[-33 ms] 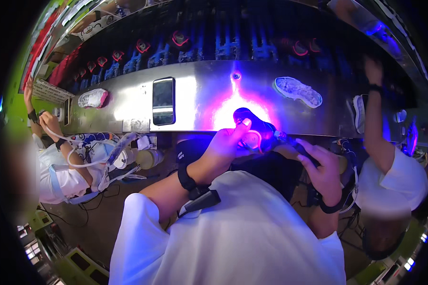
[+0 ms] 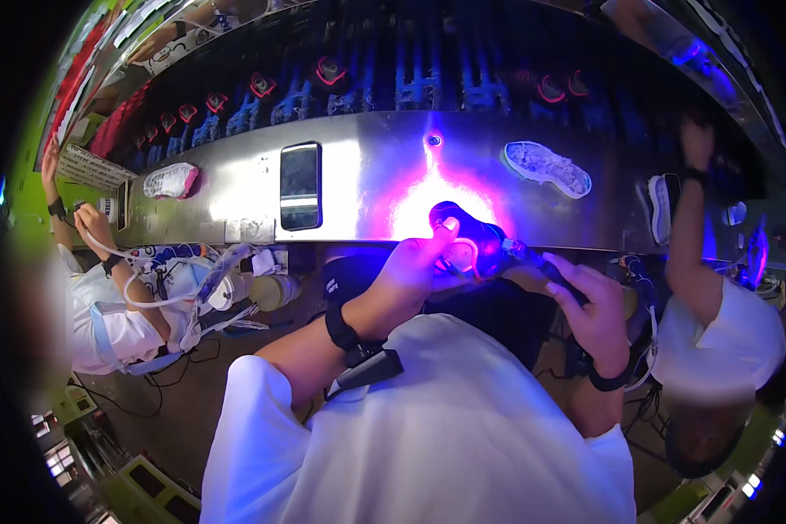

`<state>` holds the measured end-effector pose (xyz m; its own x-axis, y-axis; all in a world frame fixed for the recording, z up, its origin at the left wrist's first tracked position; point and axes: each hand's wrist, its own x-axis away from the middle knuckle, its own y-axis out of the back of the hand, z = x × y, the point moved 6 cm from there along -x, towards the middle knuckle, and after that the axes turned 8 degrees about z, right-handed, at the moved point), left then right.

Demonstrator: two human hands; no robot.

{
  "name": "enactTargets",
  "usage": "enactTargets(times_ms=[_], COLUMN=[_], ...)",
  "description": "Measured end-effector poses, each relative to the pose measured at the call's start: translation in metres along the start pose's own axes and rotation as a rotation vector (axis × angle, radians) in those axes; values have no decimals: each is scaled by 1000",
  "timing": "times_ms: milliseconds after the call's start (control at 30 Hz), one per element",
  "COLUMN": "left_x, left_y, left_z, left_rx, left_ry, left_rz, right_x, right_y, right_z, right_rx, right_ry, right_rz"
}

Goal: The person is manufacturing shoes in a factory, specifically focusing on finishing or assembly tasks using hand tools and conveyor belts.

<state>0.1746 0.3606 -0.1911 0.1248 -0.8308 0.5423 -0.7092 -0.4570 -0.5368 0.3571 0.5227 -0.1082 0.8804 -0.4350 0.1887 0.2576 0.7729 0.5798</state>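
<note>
Under the violet-pink light at the bench's near edge, my left hand [image 2: 413,266] is closed on a dark shoe upper [image 2: 459,219], its thumb pressed on top. A bright pink line runs round the upper's opening. My right hand [image 2: 596,313] grips a slim, dark, brush-like tool [image 2: 529,256] between thumb and fingers. The tool's tip reaches the side of the upper; whether they touch I cannot tell. A pale tube [image 2: 653,336] hangs beside my right wrist. Near the upper, a white shoe sole [image 2: 547,168] lies on the bench to the right.
On the metal bench [image 2: 358,179] lie a black phone [image 2: 300,185] and another pale sole [image 2: 171,181] at left. Beyond runs a dark conveyor [image 2: 428,61] bearing pink-edged uppers [image 2: 331,71]. Co-workers sit at either side, one arm [image 2: 697,227] reaching over the bench at right.
The co-worker's arm at right has shifted slightly to the right. My hands, the upper and the tool have barely moved.
</note>
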Motion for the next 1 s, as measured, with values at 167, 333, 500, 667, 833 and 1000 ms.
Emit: enactTargets(times_ms=[167, 333, 500, 667, 833, 1000], left_x=[7, 8, 11, 21, 30, 30], left_y=[-7, -6, -4, -7, 0, -2], left_z=[2, 7, 7, 6, 8, -6], left_rx=[291, 506, 771, 1080, 1093, 793], left_ry=[105, 207, 237, 338, 306, 170], left_rz=[10, 103, 218, 215, 328, 225], right_x=[-14, -27, -37, -45, -37, -30], right_y=[11, 12, -1, -20, -42, -45], right_z=[12, 21, 14, 12, 7, -2], right_rx=[102, 159, 59, -15, 2, -75], right_ry=[12, 26, 56, 85, 188, 107], right_rz=[95, 124, 52, 70, -25, -61])
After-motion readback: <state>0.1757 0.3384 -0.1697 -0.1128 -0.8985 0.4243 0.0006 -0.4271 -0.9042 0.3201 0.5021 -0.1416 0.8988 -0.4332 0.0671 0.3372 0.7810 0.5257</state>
